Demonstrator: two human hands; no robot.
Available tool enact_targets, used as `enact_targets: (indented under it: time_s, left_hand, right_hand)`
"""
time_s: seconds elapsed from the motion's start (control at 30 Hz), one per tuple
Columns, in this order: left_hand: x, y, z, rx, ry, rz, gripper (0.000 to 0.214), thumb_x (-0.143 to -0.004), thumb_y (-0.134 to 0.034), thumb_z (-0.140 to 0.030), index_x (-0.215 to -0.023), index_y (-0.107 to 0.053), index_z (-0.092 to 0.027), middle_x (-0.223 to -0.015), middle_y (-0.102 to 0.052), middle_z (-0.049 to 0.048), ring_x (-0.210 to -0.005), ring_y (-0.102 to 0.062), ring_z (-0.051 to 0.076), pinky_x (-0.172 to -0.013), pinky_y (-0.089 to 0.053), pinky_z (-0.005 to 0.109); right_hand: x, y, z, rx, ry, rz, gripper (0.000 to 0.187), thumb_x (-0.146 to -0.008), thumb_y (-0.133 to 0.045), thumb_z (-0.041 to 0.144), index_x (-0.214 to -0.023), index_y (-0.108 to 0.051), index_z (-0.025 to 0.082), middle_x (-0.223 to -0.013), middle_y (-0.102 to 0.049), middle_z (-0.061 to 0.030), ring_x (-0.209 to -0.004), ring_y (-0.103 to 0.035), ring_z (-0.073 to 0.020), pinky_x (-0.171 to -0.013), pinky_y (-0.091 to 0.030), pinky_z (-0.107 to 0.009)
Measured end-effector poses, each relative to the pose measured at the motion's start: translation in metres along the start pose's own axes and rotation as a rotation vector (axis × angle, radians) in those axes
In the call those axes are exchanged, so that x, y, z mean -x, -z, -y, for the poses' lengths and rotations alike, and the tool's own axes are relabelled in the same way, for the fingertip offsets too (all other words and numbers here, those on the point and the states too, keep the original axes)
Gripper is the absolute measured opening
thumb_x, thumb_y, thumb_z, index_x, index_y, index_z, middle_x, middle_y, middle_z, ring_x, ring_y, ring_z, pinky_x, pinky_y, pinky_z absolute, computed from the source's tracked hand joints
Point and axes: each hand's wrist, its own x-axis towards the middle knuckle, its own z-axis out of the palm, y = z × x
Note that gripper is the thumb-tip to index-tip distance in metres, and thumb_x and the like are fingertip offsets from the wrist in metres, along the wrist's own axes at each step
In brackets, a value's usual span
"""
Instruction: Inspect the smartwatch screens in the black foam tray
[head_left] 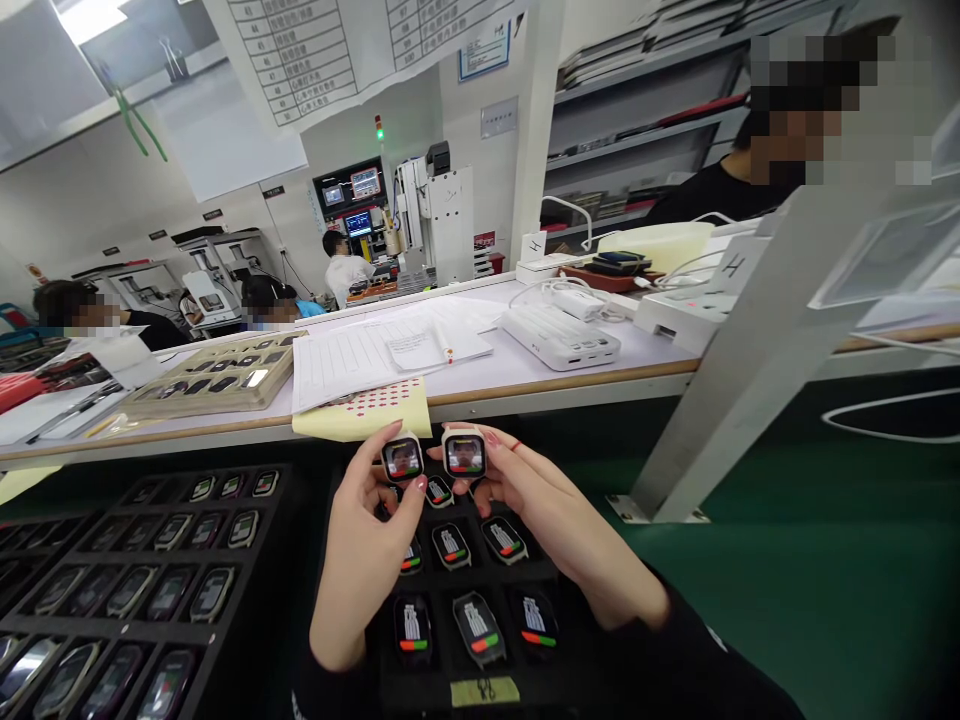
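My left hand pinches a smartwatch with a pale case by its sides, thumb below and finger above. In my right hand is a second smartwatch, also pale-cased, held level with the first. Both screens are lit and face me, with a small strip of red and green along the bottom. Below my hands lies a black foam tray with rows of strapless watches in its pockets. Their lit screens, such as on one watch, show white text above a red and green bar. Some pockets are hidden behind my hands.
To the left lie more black trays of watches. A shelf ahead bears papers, a beige tray of watches and a white power bank. A slanted metal post rises at right. Several people sit or stand beyond.
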Motion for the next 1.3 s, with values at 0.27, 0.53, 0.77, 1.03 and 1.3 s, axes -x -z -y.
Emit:
enact_targets:
  time_s: [0.27,0.53,0.77,1.03,1.3]
  left_hand:
    - [-0.002,0.000,0.003,-0.002,-0.030,-0.026,0.050,-0.082,-0.067,-0.028,-0.129,-0.052,-0.030,-0.113,-0.063,0.0047,-0.097,-0.062,0.018,-0.074,-0.051,0.024]
    - [0.004,0.006,-0.004,-0.046,-0.059,-0.079,0.051,-0.078,-0.070,-0.028,-0.127,-0.053,-0.029,-0.101,-0.064,0.0029,-0.082,-0.059,0.013,-0.063,-0.047,0.020]
    - [-0.030,0.021,-0.028,-0.082,-0.261,-0.165,0.050,-0.076,-0.071,-0.025,-0.123,-0.055,-0.025,-0.100,-0.063,0.0041,-0.080,-0.059,0.013,-0.058,-0.044,0.020]
    - [-0.127,-0.003,-0.015,-0.131,-0.473,-0.110,0.046,-0.074,-0.064,-0.014,-0.119,-0.055,-0.021,-0.111,-0.061,0.0056,-0.066,-0.051,0.009,-0.051,-0.040,0.018]
    - [-0.136,-0.009,0.001,-0.085,-0.402,-0.027,0.047,-0.074,-0.065,-0.017,-0.120,-0.055,-0.022,-0.098,-0.061,0.0035,-0.050,-0.043,0.005,-0.044,-0.040,0.018]
  right_hand:
    - [-0.001,0.003,0.002,-0.068,0.043,-0.054,0.045,-0.086,-0.061,0.054,-0.115,-0.063,0.020,-0.110,-0.065,-0.0103,-0.075,-0.059,-0.0190,-0.054,-0.045,-0.025]
    - [0.005,0.005,0.007,-0.119,0.043,-0.068,0.044,-0.086,-0.062,0.052,-0.115,-0.061,0.018,-0.109,-0.065,-0.0115,-0.076,-0.060,-0.0185,-0.056,-0.045,-0.025]
    - [-0.035,0.015,0.036,-0.034,0.143,-0.047,0.039,-0.084,-0.060,0.049,-0.105,-0.061,0.016,-0.104,-0.066,-0.0115,-0.074,-0.060,-0.0192,-0.054,-0.042,-0.026]
    - [-0.115,0.015,0.041,0.027,0.193,0.004,0.028,-0.084,-0.054,0.041,-0.099,-0.056,0.018,-0.096,-0.069,-0.0090,-0.064,-0.058,-0.0147,-0.052,-0.039,-0.023]
    - [-0.123,0.020,0.038,0.030,0.144,0.046,0.022,-0.089,-0.046,0.031,-0.101,-0.056,0.016,-0.093,-0.070,-0.0086,-0.062,-0.059,-0.0139,-0.054,-0.042,-0.023]
